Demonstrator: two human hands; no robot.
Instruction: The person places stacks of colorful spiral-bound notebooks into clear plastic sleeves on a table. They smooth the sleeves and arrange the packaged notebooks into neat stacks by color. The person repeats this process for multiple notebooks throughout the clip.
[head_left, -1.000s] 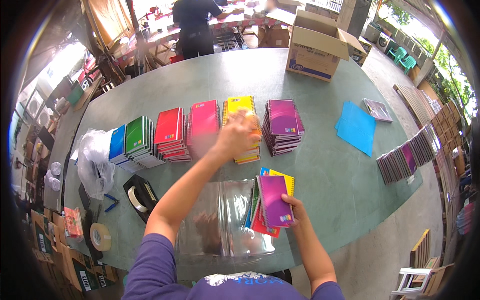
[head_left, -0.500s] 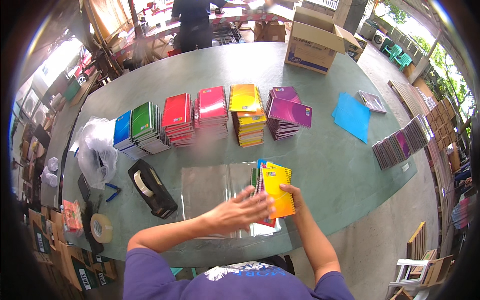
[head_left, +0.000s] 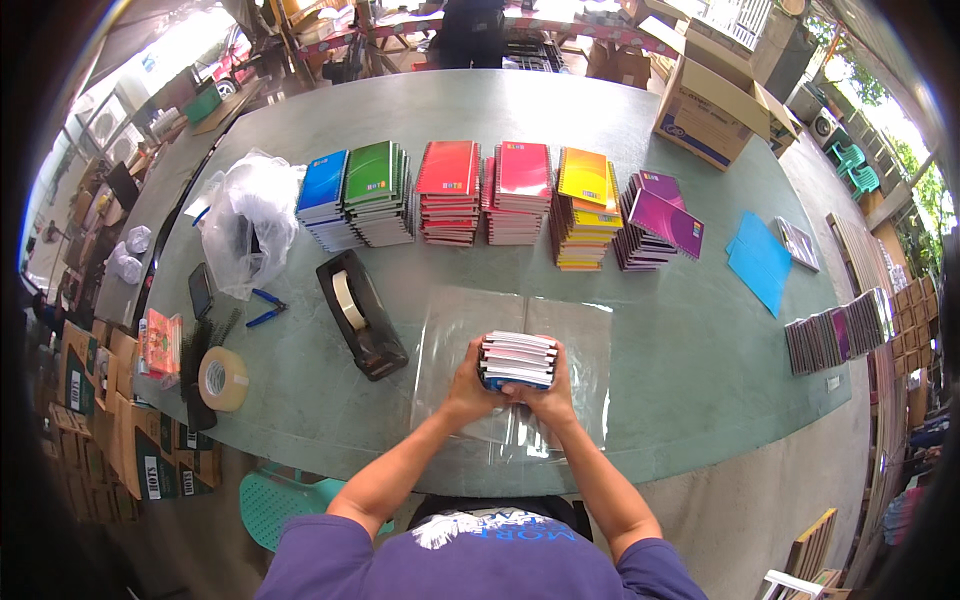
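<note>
Green table (head_left: 700, 400) — notebook bundle (head_left: 517, 360), white page-edges up

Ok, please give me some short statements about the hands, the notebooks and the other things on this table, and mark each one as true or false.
1. Both hands hold one small stack of notebooks upright on its edge. True: the left hand and the right hand grip it from either side.
2. The stack stands on a clear plastic sheet. True.
3. The black tape dispenser lies to the right of the hands. False: it lies to their left.
4. The row of notebook piles begins with a blue pile on the left. True.
5. The cardboard box stands at the near table edge. False: it stands at the far right.
</note>
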